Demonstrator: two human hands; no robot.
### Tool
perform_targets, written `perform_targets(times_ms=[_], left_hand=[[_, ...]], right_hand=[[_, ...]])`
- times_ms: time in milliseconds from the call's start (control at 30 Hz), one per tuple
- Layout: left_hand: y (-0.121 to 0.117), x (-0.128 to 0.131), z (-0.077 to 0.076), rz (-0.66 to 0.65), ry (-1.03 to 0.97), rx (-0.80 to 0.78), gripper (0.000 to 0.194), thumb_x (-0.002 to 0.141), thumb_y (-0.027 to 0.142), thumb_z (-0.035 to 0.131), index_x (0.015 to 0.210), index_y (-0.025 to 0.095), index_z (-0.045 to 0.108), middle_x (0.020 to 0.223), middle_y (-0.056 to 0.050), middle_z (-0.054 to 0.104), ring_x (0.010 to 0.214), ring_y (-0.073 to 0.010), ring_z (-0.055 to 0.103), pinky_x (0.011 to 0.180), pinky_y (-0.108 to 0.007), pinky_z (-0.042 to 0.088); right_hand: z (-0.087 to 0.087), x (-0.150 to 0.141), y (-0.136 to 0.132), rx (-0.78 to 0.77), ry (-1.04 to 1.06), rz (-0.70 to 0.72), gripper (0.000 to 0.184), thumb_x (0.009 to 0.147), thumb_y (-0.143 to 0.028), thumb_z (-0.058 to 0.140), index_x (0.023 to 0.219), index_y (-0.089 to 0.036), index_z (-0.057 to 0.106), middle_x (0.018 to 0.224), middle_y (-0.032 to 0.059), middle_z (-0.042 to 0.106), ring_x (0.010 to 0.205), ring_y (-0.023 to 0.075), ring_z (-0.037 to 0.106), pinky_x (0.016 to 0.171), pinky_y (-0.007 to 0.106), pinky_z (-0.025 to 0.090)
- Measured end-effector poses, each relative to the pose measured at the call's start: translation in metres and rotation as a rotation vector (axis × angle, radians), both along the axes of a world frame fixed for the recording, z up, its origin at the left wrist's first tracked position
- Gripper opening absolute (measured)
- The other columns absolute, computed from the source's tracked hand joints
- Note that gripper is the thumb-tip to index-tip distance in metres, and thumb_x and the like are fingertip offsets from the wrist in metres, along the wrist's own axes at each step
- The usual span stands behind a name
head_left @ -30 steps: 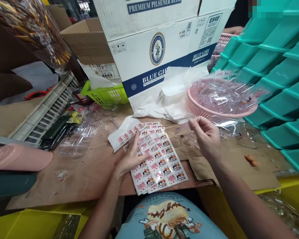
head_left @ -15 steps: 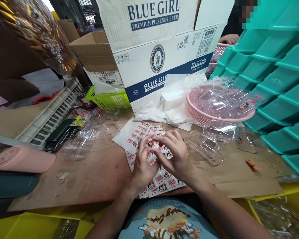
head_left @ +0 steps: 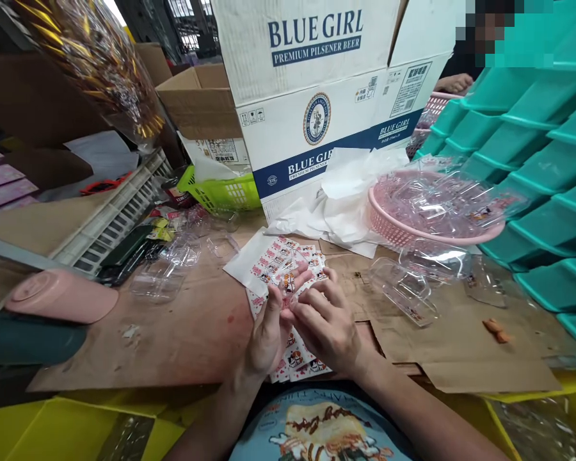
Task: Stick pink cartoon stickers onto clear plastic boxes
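My left hand (head_left: 265, 339) holds a small clear plastic piece (head_left: 288, 282) above the table, with the thumb on its near side and the fingers behind. A cat sticker shows on the piece. Curled at its lower right edge is my right hand (head_left: 330, 320), its thumb and index finger pressed together there; whether a sticker is between them is hidden. Beneath both hands lie overlapping sticker sheets (head_left: 295, 358) printed with cats and pink marks. Bare white backing paper (head_left: 244, 258) sticks out at their upper left.
A pink basket (head_left: 398, 225) heaped with clear plastic pieces stands at right, beside stacked teal bins (head_left: 552, 224). Loose clear cases (head_left: 403, 291) lie before it. A white beer carton (head_left: 336, 96) rises behind. At left are a pink cup (head_left: 62, 296) and a green basket (head_left: 225, 195).
My right hand has dropped lower and its fingers have curled in against the plastic piece. My left hand has turned its palm more upward. The whole view has shifted slightly.
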State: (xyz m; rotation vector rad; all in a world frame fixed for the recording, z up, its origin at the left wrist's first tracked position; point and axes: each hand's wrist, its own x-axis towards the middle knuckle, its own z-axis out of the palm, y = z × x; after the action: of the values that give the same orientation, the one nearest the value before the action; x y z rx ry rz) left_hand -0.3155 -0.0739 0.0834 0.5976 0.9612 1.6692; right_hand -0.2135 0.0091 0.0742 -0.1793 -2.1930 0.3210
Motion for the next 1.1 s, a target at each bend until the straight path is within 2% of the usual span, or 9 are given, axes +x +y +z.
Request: perform_targets(times_ms=[200,400,467,567,633,800,933,1033,1100], left_hand=[[-0.005,-0.014,-0.011,0.122,-0.093,-0.054,0.068,0.092,0.070,0.039,0.131,0.019,0.063,0.150,-0.011,0.050,0.145,-0.0300,0.036,0.122,-0.045,0.025],[-0.005,-0.007,-0.003,-0.026,-0.214,-0.080,0.054,0.089,0.065,0.052,0.091,0.015,0.071,0.125,-0.014,0.068,0.132,-0.0307,0.052,0.115,-0.047,0.037],[-0.002,-0.006,0.001,-0.059,-0.259,-0.092,0.054,0.090,0.065,0.049,0.095,0.016,0.071,0.122,-0.014,0.069,0.130,-0.0301,0.054,0.113,-0.045,0.040],[0.004,-0.006,0.005,-0.100,-0.280,-0.108,0.059,0.091,0.064,0.047,0.115,0.015,0.069,0.125,-0.015,0.067,0.130,-0.0294,0.055,0.113,-0.042,0.041],[0.006,-0.008,0.007,-0.106,-0.278,-0.102,0.062,0.091,0.064,0.046,0.122,0.015,0.067,0.129,-0.015,0.066,0.131,-0.0291,0.054,0.113,-0.039,0.041],[0.005,-0.016,0.008,-0.138,-0.346,-0.081,0.074,0.091,0.071,0.037,0.127,0.012,0.064,0.136,-0.018,0.061,0.132,-0.0314,0.053,0.114,-0.044,0.039],[0.003,-0.020,0.008,-0.169,-0.370,-0.087,0.078,0.089,0.075,0.035,0.121,0.012,0.067,0.134,-0.019,0.062,0.132,-0.0353,0.052,0.110,-0.053,0.042],[0.001,-0.017,0.006,-0.220,-0.393,-0.056,0.081,0.089,0.077,0.031,0.125,0.013,0.064,0.133,-0.019,0.063,0.131,-0.0354,0.053,0.110,-0.056,0.041],[0.000,-0.016,0.004,-0.195,-0.398,-0.050,0.078,0.090,0.075,0.032,0.132,0.016,0.059,0.134,-0.018,0.062,0.129,-0.0336,0.055,0.111,-0.057,0.039]], right_hand=[[0.012,0.007,0.012,-0.185,0.174,-0.043,0.013,0.086,-0.009,0.068,0.088,-0.020,0.061,0.073,-0.0004,0.064,0.070,0.0148,0.054,0.095,0.048,0.046],[0.003,0.005,0.010,0.114,0.073,-0.114,0.013,0.084,-0.011,0.068,0.087,-0.021,0.061,0.074,0.0011,0.066,0.079,0.0197,0.055,0.103,0.058,0.040],[-0.004,0.003,0.004,0.167,0.027,-0.104,0.012,0.085,-0.011,0.066,0.087,-0.021,0.061,0.073,0.0014,0.065,0.078,0.0204,0.054,0.104,0.059,0.040],[-0.012,-0.001,-0.003,0.168,-0.031,-0.080,0.007,0.087,-0.013,0.064,0.087,-0.020,0.063,0.073,0.0025,0.065,0.079,0.0214,0.053,0.104,0.060,0.039],[-0.013,-0.003,-0.005,0.109,-0.068,-0.047,0.002,0.088,-0.018,0.066,0.090,-0.019,0.065,0.078,0.0049,0.066,0.083,0.0230,0.053,0.102,0.060,0.039],[0.000,0.002,0.001,-0.169,-0.017,0.083,0.040,0.080,-0.040,0.078,0.109,-0.016,0.064,0.091,0.0087,0.068,0.087,0.0250,0.057,0.087,0.050,0.047],[0.008,0.005,0.014,-0.286,0.056,0.022,0.038,0.083,-0.028,0.076,0.118,-0.018,0.063,0.101,0.0094,0.065,0.094,0.0245,0.057,0.083,0.045,0.048],[0.012,0.008,0.022,-0.306,0.079,0.000,0.020,0.088,-0.016,0.068,0.106,-0.024,0.070,0.094,0.0064,0.062,0.091,0.0233,0.055,0.078,0.043,0.048],[0.018,0.015,0.027,-0.314,0.158,-0.049,0.018,0.087,-0.012,0.067,0.097,-0.026,0.073,0.089,0.0046,0.061,0.088,0.0226,0.055,0.079,0.044,0.048]])
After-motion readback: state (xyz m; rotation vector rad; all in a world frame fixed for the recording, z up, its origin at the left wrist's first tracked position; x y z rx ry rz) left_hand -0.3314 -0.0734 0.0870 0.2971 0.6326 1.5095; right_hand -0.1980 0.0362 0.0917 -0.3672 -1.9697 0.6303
